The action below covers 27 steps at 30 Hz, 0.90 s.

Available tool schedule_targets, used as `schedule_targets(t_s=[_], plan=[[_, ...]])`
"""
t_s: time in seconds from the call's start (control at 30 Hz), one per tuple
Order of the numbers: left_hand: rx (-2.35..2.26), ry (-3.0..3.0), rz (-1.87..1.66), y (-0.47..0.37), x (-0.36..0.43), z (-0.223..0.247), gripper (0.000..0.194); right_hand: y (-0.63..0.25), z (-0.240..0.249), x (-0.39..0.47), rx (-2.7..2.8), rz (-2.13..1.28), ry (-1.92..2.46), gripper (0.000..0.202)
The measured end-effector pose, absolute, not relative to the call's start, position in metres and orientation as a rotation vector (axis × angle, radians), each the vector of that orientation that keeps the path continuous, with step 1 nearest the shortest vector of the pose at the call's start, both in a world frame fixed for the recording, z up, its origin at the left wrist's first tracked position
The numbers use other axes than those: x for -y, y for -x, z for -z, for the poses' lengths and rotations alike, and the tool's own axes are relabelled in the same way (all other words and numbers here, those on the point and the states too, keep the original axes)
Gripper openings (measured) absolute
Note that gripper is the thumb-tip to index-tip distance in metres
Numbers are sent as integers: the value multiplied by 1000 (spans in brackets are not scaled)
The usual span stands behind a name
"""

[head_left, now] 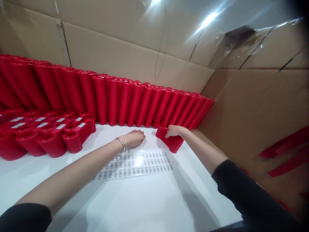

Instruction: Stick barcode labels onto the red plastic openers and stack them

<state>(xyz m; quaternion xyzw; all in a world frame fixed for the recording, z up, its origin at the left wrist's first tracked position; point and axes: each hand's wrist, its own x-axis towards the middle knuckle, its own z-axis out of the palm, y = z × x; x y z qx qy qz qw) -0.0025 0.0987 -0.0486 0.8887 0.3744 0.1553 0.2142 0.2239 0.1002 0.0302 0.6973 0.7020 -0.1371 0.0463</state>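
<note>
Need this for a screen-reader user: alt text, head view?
The right hand grips a red part on a white table; the left hand, fingers curled, is by the far edge of a label sheet. Labelled red parts stand at left, and tall red stacks line the cardboard behind.

Single head view, forward-down over white tabletop [135, 203]

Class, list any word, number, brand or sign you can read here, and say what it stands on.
No text can be read.
White labels on red parts at the left: any print too small and blurred.
Sheet on the white table, with rows of small marks: too small to read.
</note>
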Motion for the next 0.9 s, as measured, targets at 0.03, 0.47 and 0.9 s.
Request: schedule_targets(t_s=[0.03, 0.47, 0.9], plan=[[-1027, -2410, -476, 3, -99, 50, 25, -222, -30, -101, -2114, 444, -2093, 25], [-841, -1506, -1307, 19, -112, 20, 8, -152, -33, -120, -2278, 649, -1851, 20], [-464, -1353, -1126, 6, -73, -18, 17, -152, -43, -64, -2802, 1978, -1551, 24]])
